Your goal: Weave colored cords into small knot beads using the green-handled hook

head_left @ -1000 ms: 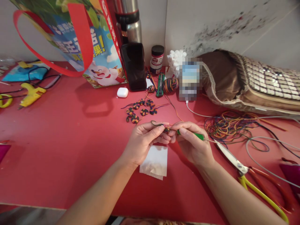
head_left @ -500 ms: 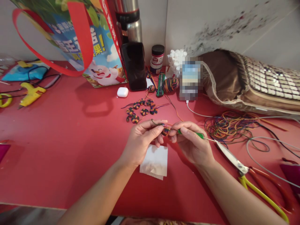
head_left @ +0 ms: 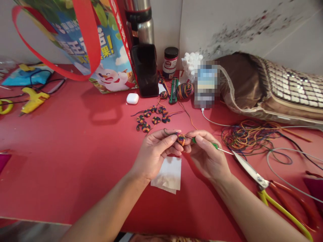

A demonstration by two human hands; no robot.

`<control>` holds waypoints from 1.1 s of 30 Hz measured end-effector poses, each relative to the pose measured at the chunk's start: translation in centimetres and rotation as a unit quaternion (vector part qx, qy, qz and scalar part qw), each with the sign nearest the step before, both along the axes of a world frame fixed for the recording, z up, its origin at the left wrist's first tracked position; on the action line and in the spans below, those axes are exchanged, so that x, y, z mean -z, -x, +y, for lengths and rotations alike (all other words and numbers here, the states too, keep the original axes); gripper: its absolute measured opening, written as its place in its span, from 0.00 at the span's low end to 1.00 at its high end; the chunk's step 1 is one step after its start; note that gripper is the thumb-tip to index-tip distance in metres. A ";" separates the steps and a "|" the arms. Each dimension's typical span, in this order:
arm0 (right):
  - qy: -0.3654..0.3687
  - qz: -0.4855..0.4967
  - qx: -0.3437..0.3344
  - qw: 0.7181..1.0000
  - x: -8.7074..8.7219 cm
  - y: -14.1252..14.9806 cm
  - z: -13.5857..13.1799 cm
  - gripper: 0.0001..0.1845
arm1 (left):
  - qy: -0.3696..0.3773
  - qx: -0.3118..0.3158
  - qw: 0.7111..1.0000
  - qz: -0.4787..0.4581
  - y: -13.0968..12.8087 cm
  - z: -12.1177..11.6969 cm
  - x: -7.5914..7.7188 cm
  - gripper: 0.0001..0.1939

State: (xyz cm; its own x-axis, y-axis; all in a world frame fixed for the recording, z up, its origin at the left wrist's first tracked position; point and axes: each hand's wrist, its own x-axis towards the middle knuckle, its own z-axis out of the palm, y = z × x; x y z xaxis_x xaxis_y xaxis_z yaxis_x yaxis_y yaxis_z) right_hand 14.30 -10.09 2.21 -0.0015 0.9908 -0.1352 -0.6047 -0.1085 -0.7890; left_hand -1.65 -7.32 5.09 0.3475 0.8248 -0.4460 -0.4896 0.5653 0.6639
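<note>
Between the thumb and fingers of my left hand (head_left: 155, 151) is a small multicoloured crochet piece (head_left: 181, 138) in orange, purple and dark green. My right hand (head_left: 208, 153) grips a crochet hook (head_left: 214, 145) by its green handle, and the hook's thin front end reaches the piece. A bare metal shaft sticks out behind the handle. My fingertips nearly meet around the work, so the exact stitch is hidden. Beyond my hands lie several crocheted rounds (head_left: 156, 120) in the same yarn. A folded white paper (head_left: 168, 173) rests on the table below my hands.
Large scissors (head_left: 262, 181) and tangled yarn (head_left: 243, 136) are at right. Behind stand a black phone (head_left: 145, 70), a jar (head_left: 170, 62), a yarn ball (head_left: 185, 90) and a shopping bag (head_left: 111, 60). A yellow glue gun (head_left: 34, 101) lies at left on the red table (head_left: 63, 151).
The crochet piece has turned and shows more of its orange and purple face between my fingers. Both hands stay in nearly the same place; the view has shifted slightly.
</note>
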 end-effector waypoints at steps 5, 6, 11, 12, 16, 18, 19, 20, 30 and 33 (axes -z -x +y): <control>0.008 0.018 -0.004 1.000 0.0 0.1 0.0 0.05 | -0.003 -0.012 1.000 -0.018 -0.1 0.0 0.0 0.09; 0.007 0.014 -0.005 1.000 0.0 0.1 0.0 0.05 | -0.003 -0.013 1.000 -0.018 -0.1 0.0 -0.1 0.09; -0.012 -0.001 -0.014 1.000 -0.1 -0.1 -0.1 0.05 | -0.006 -0.010 1.000 -0.017 0.1 0.1 -0.2 0.09; -0.015 -0.001 -0.015 1.000 -0.1 -0.1 0.0 0.05 | -0.007 -0.009 1.000 -0.018 0.1 0.1 -0.2 0.09; -0.021 0.000 -0.021 1.000 -0.3 -0.3 0.0 0.06 | -0.014 -0.010 1.000 -0.026 0.2 0.2 -0.1 0.10; -0.023 0.001 -0.024 0.999 -0.3 -0.4 0.0 0.06 | -0.017 -0.012 0.999 -0.030 0.2 0.2 -0.1 0.10; -0.024 0.000 -0.025 0.999 -0.3 -0.4 0.0 0.06 | -0.018 -0.011 0.999 -0.032 0.2 0.2 -0.1 0.10; -0.026 -0.003 -0.025 0.999 -0.3 -0.4 0.0 0.06 | -0.019 -0.010 0.999 -0.033 0.2 0.3 -0.1 0.10; -0.036 -0.007 -0.029 0.999 -0.3 -0.5 0.0 0.05 | -0.029 -0.005 0.999 -0.029 0.2 0.3 -0.3 0.09; -0.038 -0.020 -0.024 0.999 -0.2 -0.6 0.0 0.06 | -0.032 0.001 0.999 -0.028 0.2 0.3 -0.2 0.09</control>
State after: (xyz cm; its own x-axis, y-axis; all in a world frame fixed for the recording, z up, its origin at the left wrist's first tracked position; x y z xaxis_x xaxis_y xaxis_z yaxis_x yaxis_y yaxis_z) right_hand 14.87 -10.08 2.45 -0.0458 0.9971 -0.0607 -0.5679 -0.0760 -0.8196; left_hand -1.87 -7.01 5.33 0.3725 0.8501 -0.3723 -0.5259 0.5239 0.6700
